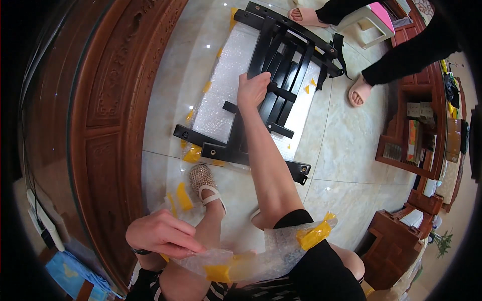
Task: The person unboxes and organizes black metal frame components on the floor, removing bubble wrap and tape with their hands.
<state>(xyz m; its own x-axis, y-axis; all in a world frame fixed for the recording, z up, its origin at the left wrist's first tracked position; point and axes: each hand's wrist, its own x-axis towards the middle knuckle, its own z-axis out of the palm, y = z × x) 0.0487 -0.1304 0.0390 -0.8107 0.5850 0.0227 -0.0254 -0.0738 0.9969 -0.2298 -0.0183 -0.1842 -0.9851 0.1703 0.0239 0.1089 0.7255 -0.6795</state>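
A black slatted frame (286,75) with bolt holes in its end bars lies on a bubble-wrapped white panel (221,105) on the floor. My right hand (253,90), arm stretched forward, is closed round one long bar of the frame. My left hand (163,233), near my lap, pinches one end of a torn strip of bubble wrap (281,251). That strip runs across my legs, with pieces of yellow tape (314,236) stuck to it.
A carved wooden cabinet (108,125) lines the left side. Another person stands at the frame's far end in pink slippers (359,92). Scraps of yellow tape (184,196) lie near my left shoe (202,179). A pink-and-white stool (369,25) and wooden shelves (416,130) stand on the right.
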